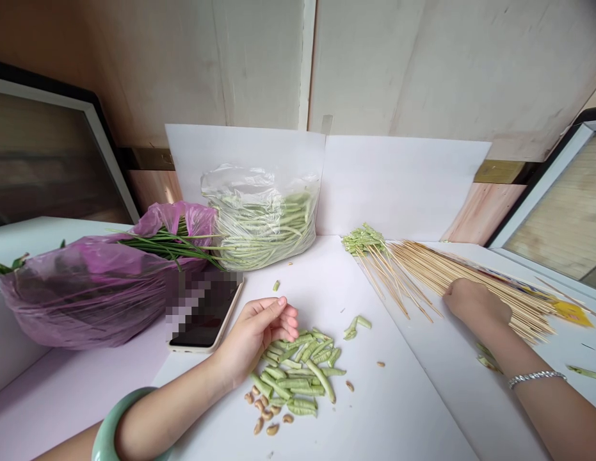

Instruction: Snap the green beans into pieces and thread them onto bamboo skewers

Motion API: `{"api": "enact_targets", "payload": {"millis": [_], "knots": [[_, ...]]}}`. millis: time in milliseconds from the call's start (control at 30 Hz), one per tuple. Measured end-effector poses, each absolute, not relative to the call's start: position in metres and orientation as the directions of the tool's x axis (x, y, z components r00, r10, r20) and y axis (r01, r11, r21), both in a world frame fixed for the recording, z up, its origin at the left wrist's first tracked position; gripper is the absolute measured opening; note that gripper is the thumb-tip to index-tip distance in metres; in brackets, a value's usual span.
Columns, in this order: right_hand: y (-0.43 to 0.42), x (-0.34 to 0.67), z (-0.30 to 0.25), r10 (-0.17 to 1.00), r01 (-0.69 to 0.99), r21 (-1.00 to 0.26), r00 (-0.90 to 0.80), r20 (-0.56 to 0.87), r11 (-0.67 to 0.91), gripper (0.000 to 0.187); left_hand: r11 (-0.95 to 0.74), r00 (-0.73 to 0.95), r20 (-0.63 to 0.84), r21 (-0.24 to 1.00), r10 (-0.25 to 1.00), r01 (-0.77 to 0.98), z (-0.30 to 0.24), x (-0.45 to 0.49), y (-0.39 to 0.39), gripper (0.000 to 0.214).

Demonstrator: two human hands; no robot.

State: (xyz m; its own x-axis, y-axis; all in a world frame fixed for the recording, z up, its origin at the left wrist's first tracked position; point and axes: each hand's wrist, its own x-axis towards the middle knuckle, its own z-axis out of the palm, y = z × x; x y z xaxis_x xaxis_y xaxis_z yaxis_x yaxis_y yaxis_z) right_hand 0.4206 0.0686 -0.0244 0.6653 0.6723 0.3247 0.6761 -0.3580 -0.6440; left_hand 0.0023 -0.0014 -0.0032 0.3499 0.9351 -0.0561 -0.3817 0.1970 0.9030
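The right hand [477,304] curls over bamboo skewers [434,269] on the bench [394,403], grasp indeterminable, apparently selecting one, which calls for separating it singly; the left hand [264,326], loosely open, adjoins cut yardlong beans [302,381].

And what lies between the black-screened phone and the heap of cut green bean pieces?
In the head view, the bare left hand lies between the phone and the bean pieces.
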Motion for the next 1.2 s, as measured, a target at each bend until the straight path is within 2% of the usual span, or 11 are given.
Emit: {"api": "enact_targets", "payload": {"millis": [100, 167, 367, 500, 633, 767, 867, 967, 1033, 1100, 1200], "knots": [[0.069, 0.418, -0.022, 0.657, 0.638, -0.51, 0.733, 0.174, -0.577, 0.026, 0.186, 0.345, -0.053, 0.912, 0.937, -0.366, -0.003, 0.002, -0.001, 0.031], [0.068, 0.415, -0.02, 0.659, 0.636, -0.432, 0.743, 0.119, -0.639, 0.026, 0.178, 0.342, -0.051, 0.919, 0.938, -0.352, -0.003, 0.002, -0.001, 0.031], [0.063, 0.401, -0.008, 0.679, 0.66, -0.271, 0.734, 0.03, -0.701, 0.025, 0.154, 0.34, -0.038, 0.935, 0.94, -0.321, -0.004, 0.002, -0.001, 0.033], [0.057, 0.392, 0.001, 0.695, 0.679, -0.24, 0.719, 0.024, -0.694, 0.025, 0.121, 0.339, -0.014, 0.947, 0.941, -0.298, -0.003, 0.003, -0.002, 0.033], [0.052, 0.381, 0.01, 0.75, 0.757, -0.327, 0.637, 0.175, -0.566, 0.023, 0.072, 0.332, 0.022, 0.961, 0.943, -0.268, -0.002, 0.003, -0.002, 0.034], [0.047, 0.365, 0.017, 0.775, 0.855, -0.462, 0.451, 0.442, -0.234, 0.009, 0.031, 0.3, 0.041, 0.972, 0.953, -0.232, -0.001, 0.002, -0.002, 0.026], [0.043, 0.351, 0.017, 0.718, 0.816, -0.578, 0.397, 0.571, 0.008, 0.021, -0.017, 0.295, 0.067, 0.986, 0.953, -0.169, 0.001, 0.002, -0.003, 0.024], [0.039, 0.338, 0.017, 0.749, 0.669, -0.708, 0.345, 0.565, 0.227, 0.025, -0.116, 0.29, 0.128, 0.992, 0.949, -0.056, 0.002, 0.001, -0.005, 0.022], [0.037, 0.33, 0.017, 0.798, 0.529, -0.789, 0.304, 0.52, 0.312, 0.023, -0.23, 0.295, 0.198, 0.97, 0.935, 0.08, 0.003, 0.0, -0.006, 0.017], [0.034, 0.323, 0.02, 0.848, 0.397, -0.854, 0.265, 0.458, 0.337, 0.026, -0.355, 0.316, 0.272, 0.902, 0.909, 0.244, 0.002, -0.002, -0.007, 0.014], [0.029, 0.313, 0.024, 0.908, 0.251, -0.915, 0.2, 0.367, 0.315, 0.034, -0.482, 0.386, 0.333, 0.778, 0.86, 0.404, -0.002, -0.004, -0.005, 0.026]]}}
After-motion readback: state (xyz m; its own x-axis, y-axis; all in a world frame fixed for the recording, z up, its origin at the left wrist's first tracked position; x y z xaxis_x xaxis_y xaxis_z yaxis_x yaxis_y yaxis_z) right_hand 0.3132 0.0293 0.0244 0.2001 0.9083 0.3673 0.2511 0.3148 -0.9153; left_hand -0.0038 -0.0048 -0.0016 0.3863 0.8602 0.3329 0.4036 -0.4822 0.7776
